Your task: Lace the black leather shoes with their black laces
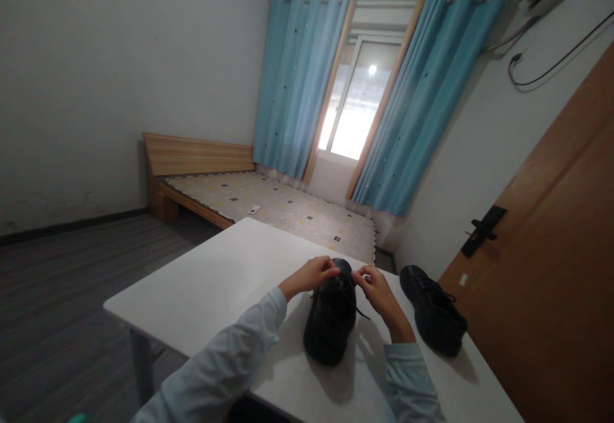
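A black lace-up shoe (330, 330) rests on the white table in front of me. My left hand (317, 272) is at the far part of the shoe from the left, its thumb and fingers pinched together at the laces. From the right, my right hand (375, 288) pinches at the laces too, close to the left fingertips. The fine lace between the fingers is too small to make out well. One loose black lace end (363, 313) sticks out to the shoe's right side. A second black shoe (434, 311) stands to the right of my right forearm, its laces on top.
The white table (201, 288) spans the foreground. Behind it is a wooden bed with a patterned mattress (288, 208) and a small white remote (254, 209). Blue curtains (302, 84) flank a window. A brown door (542, 269) with a black handle is at the right.
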`<state>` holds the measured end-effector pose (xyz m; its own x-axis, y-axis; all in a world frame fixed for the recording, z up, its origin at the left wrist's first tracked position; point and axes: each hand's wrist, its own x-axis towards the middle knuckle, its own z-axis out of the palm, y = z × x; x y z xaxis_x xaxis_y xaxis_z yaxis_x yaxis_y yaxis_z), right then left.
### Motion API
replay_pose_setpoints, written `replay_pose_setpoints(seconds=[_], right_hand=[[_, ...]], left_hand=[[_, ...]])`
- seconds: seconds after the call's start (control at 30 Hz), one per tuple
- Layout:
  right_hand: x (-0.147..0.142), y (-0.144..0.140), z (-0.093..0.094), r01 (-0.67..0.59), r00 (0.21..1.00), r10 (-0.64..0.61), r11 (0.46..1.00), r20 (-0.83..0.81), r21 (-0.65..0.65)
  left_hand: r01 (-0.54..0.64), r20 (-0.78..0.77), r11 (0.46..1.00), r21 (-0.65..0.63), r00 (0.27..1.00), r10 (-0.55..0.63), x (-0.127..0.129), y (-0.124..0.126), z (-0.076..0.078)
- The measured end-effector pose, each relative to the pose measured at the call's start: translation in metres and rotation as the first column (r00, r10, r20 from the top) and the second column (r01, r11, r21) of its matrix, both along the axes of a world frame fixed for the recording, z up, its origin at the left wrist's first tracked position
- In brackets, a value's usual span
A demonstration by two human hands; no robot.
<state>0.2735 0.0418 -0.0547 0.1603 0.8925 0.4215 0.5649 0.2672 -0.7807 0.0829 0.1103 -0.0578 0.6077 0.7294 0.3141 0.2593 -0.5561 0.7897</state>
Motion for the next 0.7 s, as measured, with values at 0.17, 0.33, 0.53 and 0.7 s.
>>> replay_pose_setpoints(seconds=[0.17,0.33,0.53,0.7], right_hand=[[0.008,-0.007,0.009,-0.008,0.995,-0.001,0.996,-0.099,-0.092],[0.011,-0.014,0.014,-0.041,0.996,0.021,0.974,-0.092,-0.224],[0.012,-0.016,0.013,-0.047,0.999,0.035,0.933,-0.04,-0.356],[0.013,-0.016,0.009,-0.099,0.995,0.102,0.907,-0.016,-0.408]], left_hand=[[0.053,-0.067,0.999,0.013,0.996,-0.052,-0.011,0.003,0.006],[0.105,-0.141,0.993,0.053,0.985,-0.097,-0.017,0.003,0.01],[0.083,-0.128,0.992,0.098,0.989,-0.07,-0.017,0.002,0.01],[0.024,-0.095,0.995,0.1,0.995,-0.015,-0.014,0.0,0.01]])
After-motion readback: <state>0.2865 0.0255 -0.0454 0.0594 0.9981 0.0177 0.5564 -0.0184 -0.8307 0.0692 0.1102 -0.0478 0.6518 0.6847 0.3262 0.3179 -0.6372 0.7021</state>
